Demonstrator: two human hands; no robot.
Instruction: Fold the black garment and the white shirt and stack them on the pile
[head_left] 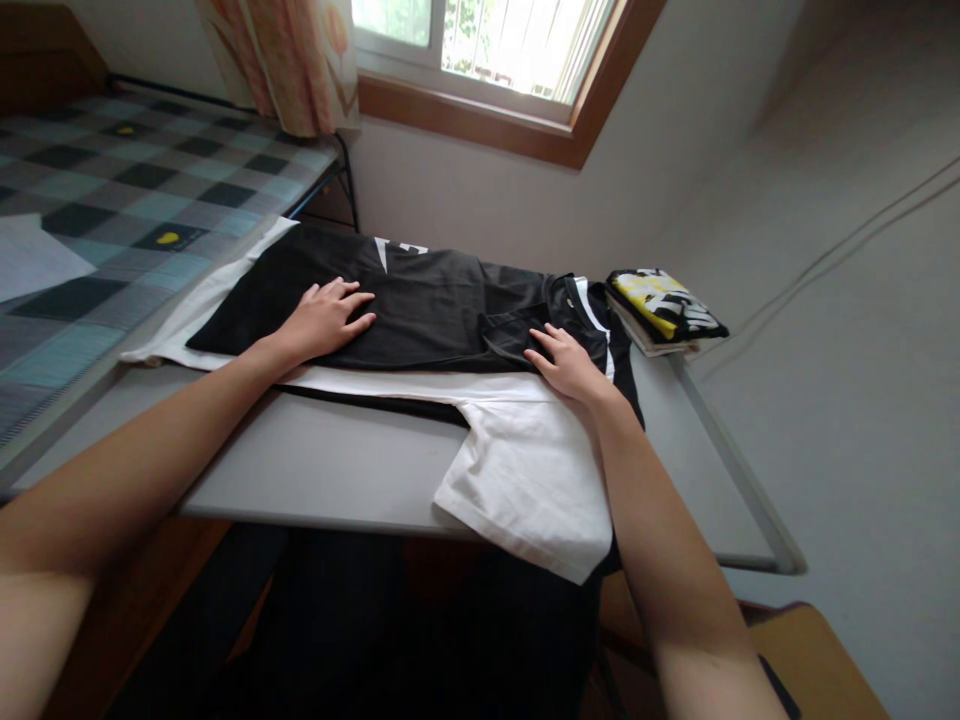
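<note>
A black T-shirt (442, 305) with white print lies folded lengthwise across the table, its collar toward the right. My left hand (326, 318) rests flat on its lower part, fingers spread. Near the collar, my right hand (564, 362) lies on the black cloth with its fingers apart. Beneath the black shirt is a white T-shirt (536, 470); its sleeve hangs over the table's front edge, and more white cloth shows along the near side and at the left end. Neither hand grips the fabric.
The grey table (330, 455) carries a folded stack of clothes (664, 310) with yellow, black and white print at the back right. A bed with a checked cover (150, 190) stands on the left, with white paper (37, 258) on it. A window (517, 50) and curtain (289, 60) are behind.
</note>
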